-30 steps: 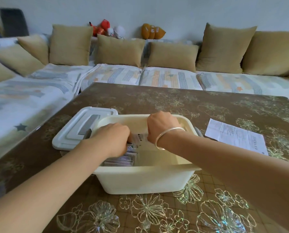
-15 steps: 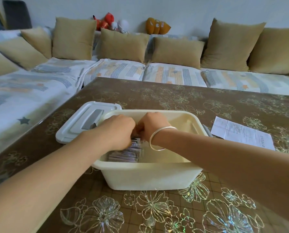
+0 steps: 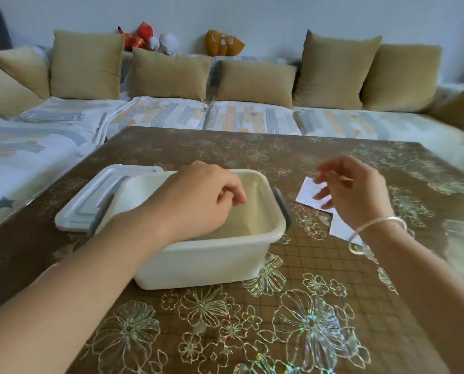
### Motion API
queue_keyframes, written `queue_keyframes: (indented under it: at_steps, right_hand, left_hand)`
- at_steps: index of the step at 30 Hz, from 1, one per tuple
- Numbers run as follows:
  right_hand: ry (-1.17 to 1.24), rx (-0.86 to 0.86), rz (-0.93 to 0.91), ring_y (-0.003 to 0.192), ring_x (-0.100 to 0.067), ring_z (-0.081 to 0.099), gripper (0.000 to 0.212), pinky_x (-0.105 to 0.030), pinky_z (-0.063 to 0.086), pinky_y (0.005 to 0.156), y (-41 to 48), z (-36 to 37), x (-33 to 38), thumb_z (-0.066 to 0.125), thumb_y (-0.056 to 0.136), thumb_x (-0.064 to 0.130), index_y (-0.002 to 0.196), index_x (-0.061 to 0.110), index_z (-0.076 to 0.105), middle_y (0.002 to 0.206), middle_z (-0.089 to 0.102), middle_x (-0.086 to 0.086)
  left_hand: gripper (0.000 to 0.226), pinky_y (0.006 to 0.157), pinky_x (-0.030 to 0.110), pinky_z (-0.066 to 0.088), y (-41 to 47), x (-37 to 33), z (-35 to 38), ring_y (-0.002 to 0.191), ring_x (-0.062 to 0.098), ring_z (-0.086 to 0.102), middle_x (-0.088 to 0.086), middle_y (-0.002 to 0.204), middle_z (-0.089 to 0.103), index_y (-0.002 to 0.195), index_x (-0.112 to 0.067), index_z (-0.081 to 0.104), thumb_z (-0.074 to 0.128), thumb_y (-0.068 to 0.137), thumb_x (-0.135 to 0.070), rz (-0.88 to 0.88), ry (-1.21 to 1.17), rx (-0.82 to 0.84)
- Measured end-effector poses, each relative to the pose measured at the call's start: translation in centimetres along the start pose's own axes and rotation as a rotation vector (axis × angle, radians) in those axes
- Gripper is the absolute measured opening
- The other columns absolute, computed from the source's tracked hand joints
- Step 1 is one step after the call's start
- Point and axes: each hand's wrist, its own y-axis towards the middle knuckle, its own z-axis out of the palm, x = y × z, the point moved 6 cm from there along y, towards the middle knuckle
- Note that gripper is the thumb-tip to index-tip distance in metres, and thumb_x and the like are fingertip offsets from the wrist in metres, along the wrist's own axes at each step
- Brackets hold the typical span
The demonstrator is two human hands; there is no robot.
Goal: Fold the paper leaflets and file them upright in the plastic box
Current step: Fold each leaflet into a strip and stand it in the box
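Hovering open-fingered, your right hand sits above the flat white paper leaflet beside the cream plastic box, poised to grab; left hand hangs loosely curled, empty, over the box.

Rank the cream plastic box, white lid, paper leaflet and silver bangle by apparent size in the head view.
1. Cream plastic box.
2. White plastic lid, partly hidden by the box.
3. White paper leaflet, partly under the right hand.
4. Silver bangle; nearer the camera, so unsure against the leaflet.
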Motion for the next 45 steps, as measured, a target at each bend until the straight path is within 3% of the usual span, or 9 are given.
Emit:
queue_keyframes:
  at_steps: [5, 9, 14, 19, 24, 32, 37, 40, 45]
  right_hand:
    - [-0.57, 0.166, 0.164, 0.098, -0.023, 0.065, 0.021, -0.035, 0.051, 0.083, -2.2, -4.6, -12.2, 0.051, 0.095, 0.022, 0.112, 0.028, 0.063, 0.115, 0.068, -0.004]
    - [-0.86, 0.498, -0.012, 0.146, -0.013, 0.007, 0.059, -0.03, 0.008, 0.119, -3.0, -2.1, -15.0, 0.028, 0.101, 0.045, 0.152, 0.019, 0.016, 0.158, 0.012, 0.002]
    - [-0.941, 0.596, -0.036, 0.146, -0.009, -0.002, 0.065, -0.033, 0.0, 0.12, -4.2, 0.2, -15.6, 0.013, 0.098, 0.054, 0.153, 0.02, 0.004, 0.159, 0.001, 0.004]
    - [-0.718, 0.587, -0.275, 0.144, -0.006, 0.016, 0.077, -0.033, 0.013, 0.12, -10.4, 0.1, -11.4, 0.002, 0.086, 0.069, 0.145, 0.03, 0.033, 0.153, 0.023, 0.013]
    - [-0.446, 0.419, -0.407, 0.122, -0.005, 0.05, 0.031, -0.029, 0.045, 0.099, -12.8, -1.4, -8.8, 0.05, 0.089, 0.04, 0.115, 0.032, 0.064, 0.126, 0.059, 0.017]
    - [-0.634, 0.67, -0.396, 0.142, 0.0, -0.016, 0.064, -0.026, -0.003, 0.119, -11.2, 1.0, -11.0, 0.029, 0.098, 0.047, 0.151, 0.03, -0.002, 0.157, -0.007, 0.016]
    - [-0.536, 0.576, -0.457, 0.143, -0.004, 0.016, 0.053, -0.028, 0.015, 0.118, -11.5, 0.8, -10.5, 0.041, 0.098, 0.041, 0.148, 0.029, 0.027, 0.149, 0.033, 0.014]
    - [-0.494, 0.454, -0.446, 0.129, -0.008, 0.046, 0.047, -0.028, 0.032, 0.107, -11.6, -0.1, -9.9, 0.063, 0.089, 0.034, 0.134, 0.027, 0.052, 0.132, 0.057, 0.009]
    - [-0.432, 0.368, -0.398, 0.066, 0.002, 0.062, 0.012, -0.021, 0.052, 0.063, -11.7, -1.9, -7.3, 0.066, 0.082, 0.035, 0.093, 0.029, 0.068, 0.078, 0.069, 0.019]
  left_hand:
    - [0.034, 0.056, 0.019, 0.035, 0.6, -4.7, 2.3, 0.059, -0.008, 0.055, -0.018, 0.077, 0.07, 0.087, -0.035, 0.072, 0.049, 0.093, -0.011, 0.045, -0.15, -0.057]
    - [0.031, 0.056, 0.014, 0.037, 0.3, -7.9, 4.8, 0.056, -0.008, 0.056, -0.018, 0.075, 0.07, 0.09, -0.033, 0.072, 0.049, 0.094, -0.011, 0.068, -0.226, -0.049]
    - [0.028, 0.05, 0.007, 0.033, -1.9, -9.9, 7.7, 0.054, -0.009, 0.055, -0.021, 0.076, 0.069, 0.095, -0.034, 0.072, 0.052, 0.095, -0.014, 0.103, -0.24, -0.027]
    - [0.024, 0.058, 0.011, 0.045, -4.6, -7.6, 11.9, 0.064, -0.004, 0.061, -0.027, 0.084, 0.067, 0.097, -0.038, 0.07, 0.055, 0.095, -0.019, -0.027, -0.262, 0.032]
    - [0.028, 0.087, 0.015, 0.046, -4.7, -5.9, 15.4, 0.099, -0.01, 0.051, -0.027, 0.111, 0.056, 0.116, -0.036, 0.062, 0.063, 0.089, -0.04, -0.064, -0.165, -0.005]
    - [0.078, 0.112, 0.016, 0.002, -4.8, -5.8, 18.0, 0.143, -0.003, 0.014, -0.022, 0.156, 0.02, 0.152, -0.032, 0.026, 0.052, 0.086, -0.064, -0.052, -0.021, -0.014]
    - [0.067, 0.113, 0.016, 0.003, -4.7, -5.8, 18.7, 0.142, -0.003, 0.019, -0.023, 0.154, 0.024, 0.147, -0.035, 0.035, 0.055, 0.088, -0.06, -0.018, -0.05, -0.031]
    - [0.043, 0.112, 0.024, 0.028, -4.8, -5.8, 18.5, 0.129, 0.001, 0.042, -0.021, 0.136, 0.052, 0.123, -0.033, 0.064, 0.066, 0.083, -0.051, 0.015, -0.06, -0.087]
    - [0.008, 0.059, 0.021, 0.052, -5.4, -6.9, 15.7, 0.074, -0.002, 0.058, -0.018, 0.081, 0.067, 0.083, -0.027, 0.072, 0.077, 0.079, -0.03, 0.076, -0.132, -0.205]
